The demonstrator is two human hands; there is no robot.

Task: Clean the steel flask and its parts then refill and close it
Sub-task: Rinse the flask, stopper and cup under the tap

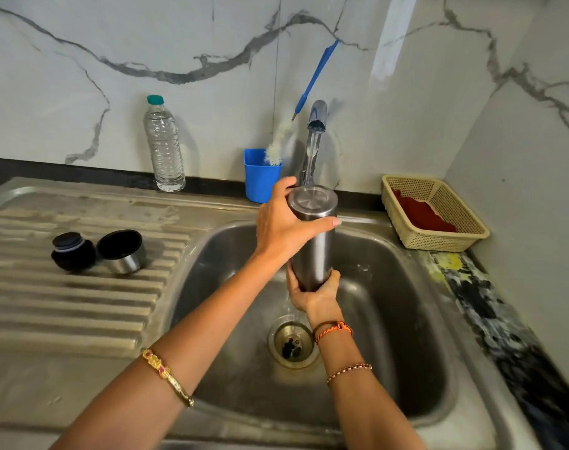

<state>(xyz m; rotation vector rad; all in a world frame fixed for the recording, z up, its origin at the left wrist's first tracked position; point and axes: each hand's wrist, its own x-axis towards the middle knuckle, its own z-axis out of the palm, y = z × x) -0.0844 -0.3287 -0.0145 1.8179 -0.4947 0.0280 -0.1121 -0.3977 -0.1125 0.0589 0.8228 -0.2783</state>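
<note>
Left hand (286,222) gripping upturned flask (312,241), right hand (312,293) below

Home kitchen, steel sink (416,271), tap (315,131), marble-look wall (114,43)

- You are working in bright, even daylight; nothing in view is dim.
- A pale slanted band of light falls on the marble wall (387,53) at upper right.
- Soft shadows lie right of the water bottle (164,144) and the blue cup (260,180), so the light reaches you from the left.
- The steel flask (312,235) shows a mild sheen on its upturned base, without harsh glare.
- The sink (416,319) basin darkens along its right wall.
- Wide-angle distortion bends the counter edges and stretches your forearms at the bottom.
- Focus is sharp centrally; the corners smear slightly.
</note>
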